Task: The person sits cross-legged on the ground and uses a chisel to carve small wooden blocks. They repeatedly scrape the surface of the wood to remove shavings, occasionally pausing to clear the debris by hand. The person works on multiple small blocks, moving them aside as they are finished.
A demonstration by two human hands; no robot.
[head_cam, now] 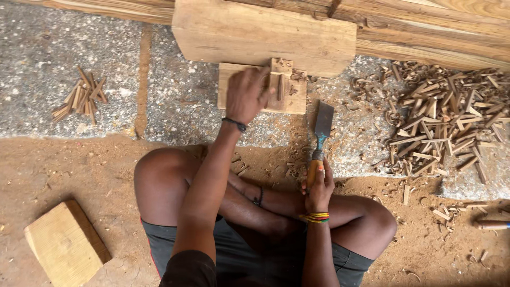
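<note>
Left hand fingers curled, pressing small wood piece onto flat board; right hand fisted on broad chisel, blade apparently resting on gritty stone slab.

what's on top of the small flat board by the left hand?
On the small flat board lie a short wooden block and some chips. The left hand rests over its middle, hiding whatever is beneath the palm.

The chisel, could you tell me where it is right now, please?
In the head view the chisel is right of centre, held upright in the right hand, its blade just right of the small wooden board under the left hand.
</note>
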